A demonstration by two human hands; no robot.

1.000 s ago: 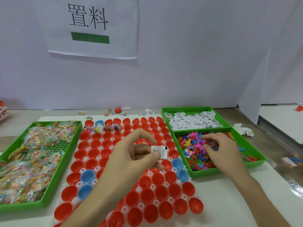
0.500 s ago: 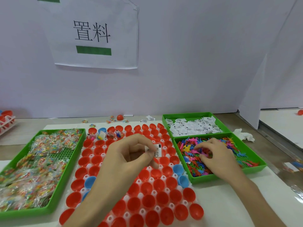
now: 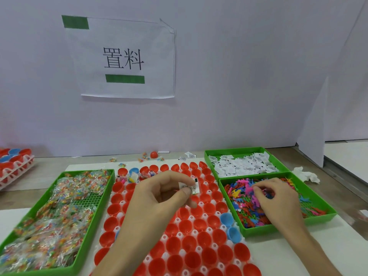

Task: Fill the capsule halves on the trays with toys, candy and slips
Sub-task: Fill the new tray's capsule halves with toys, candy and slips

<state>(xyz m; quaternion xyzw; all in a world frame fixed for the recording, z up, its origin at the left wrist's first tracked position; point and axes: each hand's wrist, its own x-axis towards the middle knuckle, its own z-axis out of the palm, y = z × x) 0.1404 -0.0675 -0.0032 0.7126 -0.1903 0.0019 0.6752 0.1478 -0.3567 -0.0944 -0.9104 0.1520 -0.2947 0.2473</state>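
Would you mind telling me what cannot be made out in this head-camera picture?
Head view only:
Print on the slip that the left hand pinches: too small, partly under the thumb.
Whether the right hand holds a toy: its fingertips are buried in the toy tray.
Capsule halves beneath the left forearm: covered by it.
Candy tray: its near left corner is cut off by the frame edge.

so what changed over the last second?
Left hand carried its pinched slip slightly toward the far rows of the capsule tray. Nothing taken or released. Right hand still fingers the toys; the rest is unmoved.
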